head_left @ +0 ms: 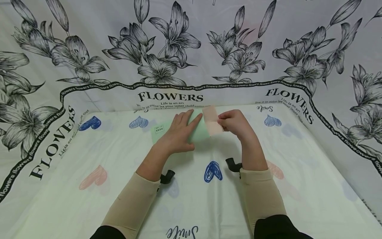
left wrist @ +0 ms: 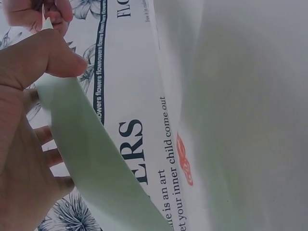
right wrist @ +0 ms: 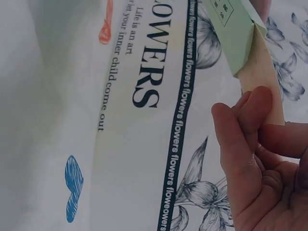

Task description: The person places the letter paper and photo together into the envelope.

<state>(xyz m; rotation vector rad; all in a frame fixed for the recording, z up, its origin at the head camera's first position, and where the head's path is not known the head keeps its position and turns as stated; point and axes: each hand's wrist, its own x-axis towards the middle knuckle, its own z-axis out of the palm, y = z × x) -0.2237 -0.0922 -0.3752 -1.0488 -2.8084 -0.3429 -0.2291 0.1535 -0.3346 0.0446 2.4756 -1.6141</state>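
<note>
A pale green envelope (head_left: 201, 129) with a small printed box (head_left: 159, 128) near its left end is held above the cloth. My left hand (head_left: 176, 136) grips it, fingers spread across its face; in the left wrist view the thumb lies on one side of the envelope (left wrist: 91, 149) and the fingers reach behind it. A pinkish-beige paper (head_left: 212, 121) sticks out at the envelope's right end. My right hand (head_left: 237, 123) pinches this paper by its outer edge. The right wrist view shows the paper (right wrist: 262, 65) partly inside the envelope's opening; its hidden length cannot be seen.
A white cloth (head_left: 119, 186) printed with hearts covers the table. Behind it hangs a backdrop (head_left: 191, 71) with black flower drawings and lettering. Black camera mounts (head_left: 233, 165) are strapped at both wrists.
</note>
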